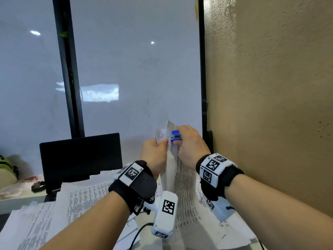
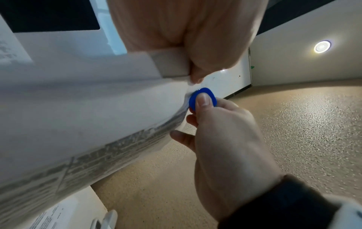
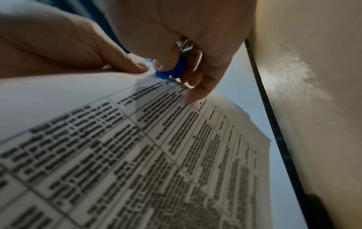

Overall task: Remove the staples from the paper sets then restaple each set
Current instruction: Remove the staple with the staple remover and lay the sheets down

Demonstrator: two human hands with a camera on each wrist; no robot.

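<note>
I hold a paper set point(image 1: 180, 170) upright in front of me, printed with dense tables. My left hand point(image 1: 156, 152) pinches its top corner between thumb and fingers. My right hand point(image 1: 191, 141) grips a blue staple remover point(image 1: 175, 135), whose metal claws sit against that corner. In the left wrist view the blue staple remover point(image 2: 202, 98) lies under the right thumb at the edge of the paper set point(image 2: 98, 117). The right wrist view shows the staple remover point(image 3: 172, 69) pressed at the corner of the paper set point(image 3: 156, 147). The staple itself is hidden.
Several printed paper sets point(image 1: 75, 199) lie spread over the desk below my arms. A black laptop point(image 1: 81, 159) stands open at the back left. A frosted glass partition point(image 1: 135, 69) is ahead and a beige wall point(image 1: 270, 105) is close on the right.
</note>
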